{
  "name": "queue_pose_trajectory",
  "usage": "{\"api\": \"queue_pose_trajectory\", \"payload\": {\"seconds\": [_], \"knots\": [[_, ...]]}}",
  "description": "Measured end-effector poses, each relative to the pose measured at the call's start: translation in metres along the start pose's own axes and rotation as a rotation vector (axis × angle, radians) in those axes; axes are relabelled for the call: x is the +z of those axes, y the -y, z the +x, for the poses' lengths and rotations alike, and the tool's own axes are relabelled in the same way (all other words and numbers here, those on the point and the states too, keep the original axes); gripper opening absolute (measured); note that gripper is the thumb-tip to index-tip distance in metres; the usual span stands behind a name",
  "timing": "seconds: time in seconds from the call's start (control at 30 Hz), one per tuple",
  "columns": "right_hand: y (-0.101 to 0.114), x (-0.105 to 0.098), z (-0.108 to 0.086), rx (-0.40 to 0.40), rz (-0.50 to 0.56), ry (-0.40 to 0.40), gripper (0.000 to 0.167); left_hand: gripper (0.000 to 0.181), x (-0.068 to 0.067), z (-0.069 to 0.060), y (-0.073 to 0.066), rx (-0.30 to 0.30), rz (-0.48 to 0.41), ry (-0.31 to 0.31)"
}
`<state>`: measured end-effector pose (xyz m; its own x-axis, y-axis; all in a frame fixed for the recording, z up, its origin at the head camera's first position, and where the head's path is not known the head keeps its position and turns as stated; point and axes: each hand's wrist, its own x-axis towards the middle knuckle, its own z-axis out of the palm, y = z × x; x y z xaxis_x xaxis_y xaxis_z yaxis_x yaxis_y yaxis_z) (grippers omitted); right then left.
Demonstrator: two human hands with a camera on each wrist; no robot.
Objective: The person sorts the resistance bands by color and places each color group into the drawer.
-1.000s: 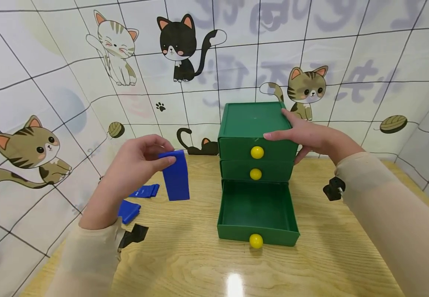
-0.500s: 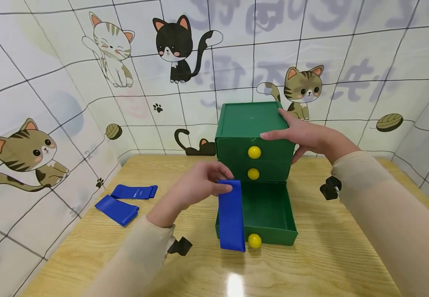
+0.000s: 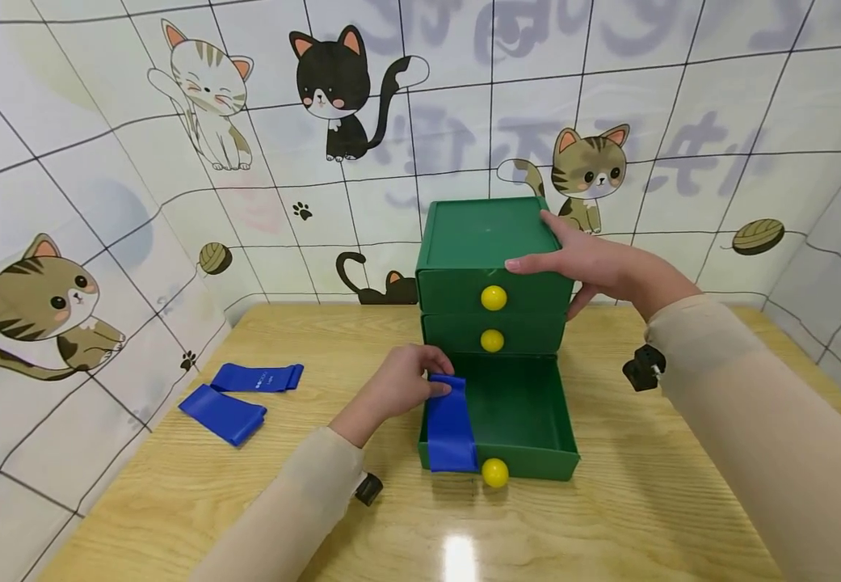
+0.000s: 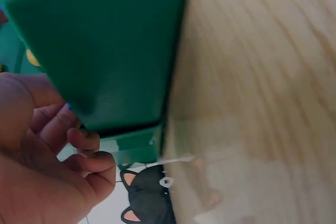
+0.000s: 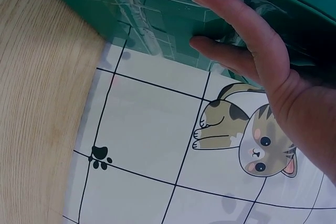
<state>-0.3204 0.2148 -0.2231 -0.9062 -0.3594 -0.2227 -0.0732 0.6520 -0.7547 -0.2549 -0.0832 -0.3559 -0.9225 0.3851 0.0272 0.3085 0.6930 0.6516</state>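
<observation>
Your left hand [image 3: 407, 384] pinches the blue strap [image 3: 452, 430] over the drawer [image 3: 540, 462]; right hand [image 3: 589, 260], fingers spread, likely steadies the cabinet [image 3: 485, 234].

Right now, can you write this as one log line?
left grip: pinches blue strip at open bottom drawer | right grip: rests on green cabinet | two other blue strips: on table

Beige sleeves [image 3: 754, 420], each with a small black block [image 3: 641, 369]
</observation>
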Motion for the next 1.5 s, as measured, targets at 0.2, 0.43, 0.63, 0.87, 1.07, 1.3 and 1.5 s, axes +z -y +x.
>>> {"api": "queue_pose_trajectory", "payload": {"seconds": [0.2, 0.43, 0.63, 0.87, 1.07, 1.3, 1.5], "knots": [[-0.001, 0.0, 0.001, 0.004, 0.0, 0.002, 0.123, 0.009, 0.006, 0.004, 0.005, 0.007, -0.006, 0.007], [0.0, -0.001, -0.001, 0.001, -0.004, -0.002, 0.122, 0.008, 0.008, 0.009, 0.003, 0.04, 0.034, 0.006], [0.002, -0.001, -0.001, 0.0, 0.0, -0.003, 0.123, 0.008, 0.007, 0.011, 0.002, 0.039, 0.046, -0.008], [0.002, -0.001, -0.001, 0.001, 0.008, -0.001, 0.122, 0.009, 0.007, 0.011, 0.0, 0.012, 0.021, -0.053], [0.0, -0.001, -0.002, -0.001, 0.024, 0.003, 0.122, 0.009, 0.007, 0.011, -0.002, 0.015, 0.046, -0.093], [-0.001, -0.001, -0.002, -0.003, 0.031, 0.005, 0.122, 0.014, 0.004, 0.006, 0.0, 0.038, 0.074, -0.107], [-0.001, -0.001, -0.001, -0.006, 0.035, 0.006, 0.122, 0.013, -0.006, 0.0, 0.002, 0.055, 0.075, -0.117]]}}
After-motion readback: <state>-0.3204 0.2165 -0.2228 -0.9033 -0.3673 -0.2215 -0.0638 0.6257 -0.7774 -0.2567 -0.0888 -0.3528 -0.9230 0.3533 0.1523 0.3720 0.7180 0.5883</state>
